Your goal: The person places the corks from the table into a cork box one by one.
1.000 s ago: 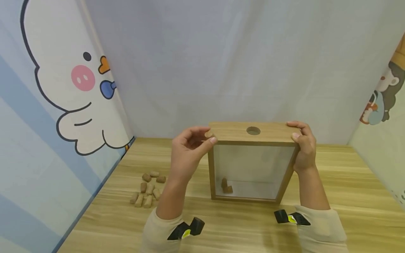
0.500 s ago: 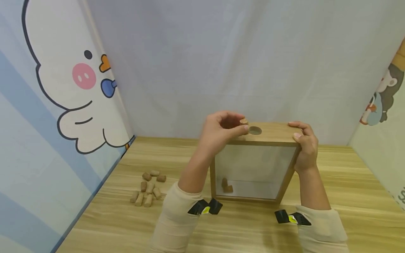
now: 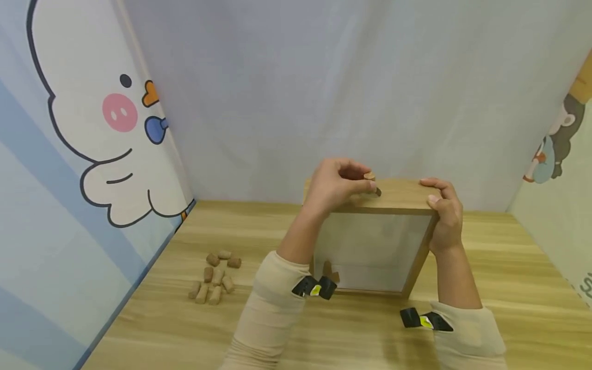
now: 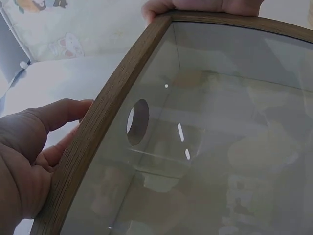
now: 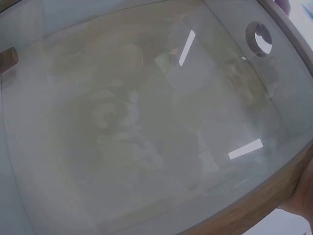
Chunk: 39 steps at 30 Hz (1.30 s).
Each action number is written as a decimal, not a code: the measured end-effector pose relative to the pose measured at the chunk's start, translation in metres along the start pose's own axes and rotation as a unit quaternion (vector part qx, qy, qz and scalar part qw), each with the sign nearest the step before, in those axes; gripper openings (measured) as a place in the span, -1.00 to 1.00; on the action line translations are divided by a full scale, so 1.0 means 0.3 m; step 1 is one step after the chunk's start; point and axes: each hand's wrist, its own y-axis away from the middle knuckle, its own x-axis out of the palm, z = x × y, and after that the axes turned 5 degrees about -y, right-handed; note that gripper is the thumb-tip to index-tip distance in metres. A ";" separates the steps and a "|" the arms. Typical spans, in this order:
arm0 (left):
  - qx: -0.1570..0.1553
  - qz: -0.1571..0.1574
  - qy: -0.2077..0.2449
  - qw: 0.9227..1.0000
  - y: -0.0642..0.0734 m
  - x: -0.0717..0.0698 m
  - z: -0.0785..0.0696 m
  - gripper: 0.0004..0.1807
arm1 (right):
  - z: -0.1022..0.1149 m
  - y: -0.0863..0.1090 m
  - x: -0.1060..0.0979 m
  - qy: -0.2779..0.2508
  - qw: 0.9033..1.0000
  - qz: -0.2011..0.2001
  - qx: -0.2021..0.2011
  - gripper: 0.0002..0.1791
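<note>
My left hand (image 3: pixel 332 187) pinches a cork (image 3: pixel 369 176) between thumb and fingers, right over the round hole (image 3: pixel 378 192) in the top of a wooden shadow box (image 3: pixel 404 192). That hole is partly covered by the hand in the head view; the left wrist view shows it from below through the clear front. At the top right corner, my right hand (image 3: pixel 445 213) grips the box, thumb on the front edge and fingers over the top. Inside, at the lower left, lie corks (image 3: pixel 328 268), partly hidden by the left wrist's camera; one cork (image 5: pixel 8 60) shows in the right wrist view.
A loose group of several corks (image 3: pixel 215 277) lies on the wood-grain table (image 3: pixel 152 329), left of the box. Behind the table hangs a pale curtain (image 3: pixel 277 103). Printed cartoon panels (image 3: pixel 69 205) stand at both sides.
My left hand has carried the cork rightward along the box top, from its left corner to the hole. My right hand has kept its grip on the right corner.
</note>
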 end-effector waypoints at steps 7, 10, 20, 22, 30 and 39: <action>0.001 -0.010 -0.012 1.000 0.000 0.013 0.014 -0.71 | -0.010 0.003 -0.006 0.007 1.000 -0.007 0.004 -0.62; 0.014 -0.015 -0.013 1.000 0.004 0.014 0.023 -0.64 | -0.020 -0.003 -0.011 -0.001 1.000 -0.003 -0.001 -0.63; 0.209 -0.034 0.115 0.971 0.143 0.001 0.068 -0.65 | -0.032 -0.017 -0.026 -0.018 1.000 0.000 -0.010 -0.64; 0.226 -0.040 0.111 0.967 0.188 -0.013 0.084 -0.65 | -0.035 -0.019 -0.027 -0.019 1.000 0.004 -0.010 -0.64; 0.224 -0.046 0.064 0.971 0.327 -0.107 0.217 -0.63 | -0.039 -0.014 -0.027 -0.021 1.000 0.010 -0.006 -0.64; 0.107 -0.024 -0.061 0.992 0.457 -0.240 0.435 -0.66 | -0.032 -0.012 -0.023 -0.024 1.000 0.012 -0.002 -0.64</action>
